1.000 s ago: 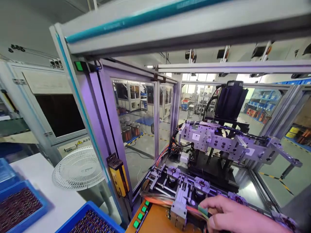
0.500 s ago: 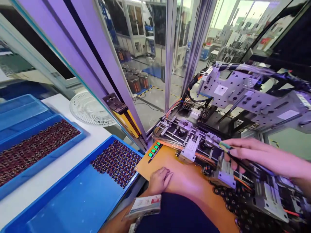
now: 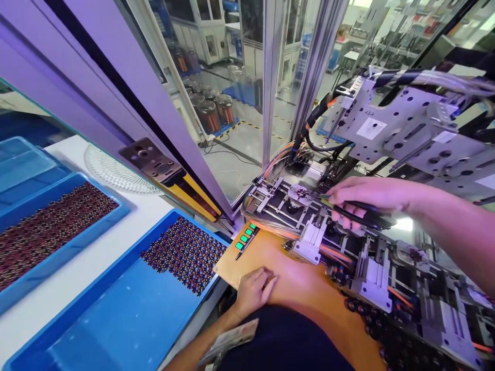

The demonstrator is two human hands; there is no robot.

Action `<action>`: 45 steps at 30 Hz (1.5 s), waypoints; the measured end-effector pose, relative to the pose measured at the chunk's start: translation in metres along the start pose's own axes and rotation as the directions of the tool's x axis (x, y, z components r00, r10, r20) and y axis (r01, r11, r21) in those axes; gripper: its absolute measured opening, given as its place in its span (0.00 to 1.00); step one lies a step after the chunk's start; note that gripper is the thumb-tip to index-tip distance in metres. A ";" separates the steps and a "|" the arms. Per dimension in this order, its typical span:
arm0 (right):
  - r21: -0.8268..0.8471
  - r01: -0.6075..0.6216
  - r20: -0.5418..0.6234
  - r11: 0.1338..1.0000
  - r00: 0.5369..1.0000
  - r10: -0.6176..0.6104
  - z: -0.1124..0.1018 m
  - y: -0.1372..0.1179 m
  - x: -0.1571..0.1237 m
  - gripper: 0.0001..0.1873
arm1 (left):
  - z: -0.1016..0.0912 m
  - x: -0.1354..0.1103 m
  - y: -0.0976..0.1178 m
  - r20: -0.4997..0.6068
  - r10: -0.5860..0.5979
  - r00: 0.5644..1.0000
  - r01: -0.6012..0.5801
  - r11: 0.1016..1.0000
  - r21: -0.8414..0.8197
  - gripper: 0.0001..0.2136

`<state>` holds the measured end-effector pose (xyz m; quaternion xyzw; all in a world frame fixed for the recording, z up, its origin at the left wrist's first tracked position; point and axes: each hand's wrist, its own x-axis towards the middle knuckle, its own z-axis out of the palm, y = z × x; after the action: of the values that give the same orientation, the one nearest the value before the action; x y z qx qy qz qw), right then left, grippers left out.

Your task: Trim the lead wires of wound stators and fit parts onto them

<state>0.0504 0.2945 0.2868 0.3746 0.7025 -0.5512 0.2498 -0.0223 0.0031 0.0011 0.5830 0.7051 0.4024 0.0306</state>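
Observation:
My left hand (image 3: pixel 255 289) rests on the orange worktop (image 3: pixel 286 273), its fingers curled in and nothing visible in them. Out over the row of metal fixtures, my right hand (image 3: pixel 353 201) is closed around black-handled pliers (image 3: pixel 361 215). Their handles point back toward my wrist, and a greenish-yellow piece shows at the fingertips. Just left of those fingertips lies a fixture head (image 3: pixel 299 195) with a small round part on it. Whether the tool touches it I cannot tell. Another fixture head (image 3: pixel 412 253) sits to the right of my right hand.
Blue trays (image 3: pixel 119 314) with many small dark, coppery parts stand at the left. Green-lit buttons (image 3: pixel 245 238) and a pen (image 3: pixel 247 245) are on the worktop. Black round parts (image 3: pixel 381 327) lie at lower right. An upright frame post (image 3: pixel 181 154) and a perforated metal plate (image 3: pixel 402 123) border the fixtures.
My right hand has moved left and farther away along the fixtures with the pliers, toward another fixture head. The view has shifted a little. My left hand stays on the worktop.

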 end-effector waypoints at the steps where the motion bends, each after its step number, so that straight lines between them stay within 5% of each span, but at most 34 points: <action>1: 0.002 -0.015 -0.006 1.000 1.000 0.015 -0.001 -0.003 0.006 0.16 | 0.000 0.000 0.000 -0.001 0.001 1.000 -0.001 1.000 -0.002 0.06; 22: -0.036 -0.102 -0.007 0.994 0.995 0.102 0.001 -0.022 0.044 0.13 | -0.003 0.003 -0.003 -0.014 0.001 1.000 -0.002 0.999 -0.042 0.04; 27: -0.056 0.085 0.028 0.995 0.996 -0.084 0.006 -0.025 0.019 0.12 | -0.004 0.005 0.001 -0.008 0.003 1.000 -0.003 0.999 -0.054 0.06; 31: -0.078 0.126 -0.002 0.989 0.992 -0.126 -0.012 -0.015 -0.022 0.14 | -0.017 0.014 0.007 -0.002 0.011 1.000 -0.011 0.997 -0.082 0.10; 34: -0.121 -0.013 -0.001 0.993 1.000 0.013 -0.028 0.010 -0.048 0.14 | -0.037 0.044 0.007 -0.013 0.034 0.999 -0.035 0.997 -0.066 0.13; 38: -0.123 -0.151 -0.053 0.981 0.988 0.146 -0.033 0.048 -0.064 0.16 | -0.058 0.125 -0.001 0.000 0.134 0.991 -0.134 0.991 -0.001 0.10; 42: -0.057 -0.134 -0.063 0.989 0.989 0.130 -0.029 0.075 -0.066 0.15 | -0.052 0.209 0.001 0.153 0.277 0.949 -0.290 0.955 0.069 0.16; 45: -0.026 -0.117 -0.028 0.993 0.993 0.117 -0.027 0.085 -0.065 0.14 | -0.042 0.245 0.006 0.291 0.333 0.897 -0.386 0.910 0.150 0.14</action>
<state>0.1584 0.3132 0.2938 0.4190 0.6903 -0.5206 0.2774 -0.1171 0.1881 0.1368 0.7513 0.6119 0.2470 -0.0127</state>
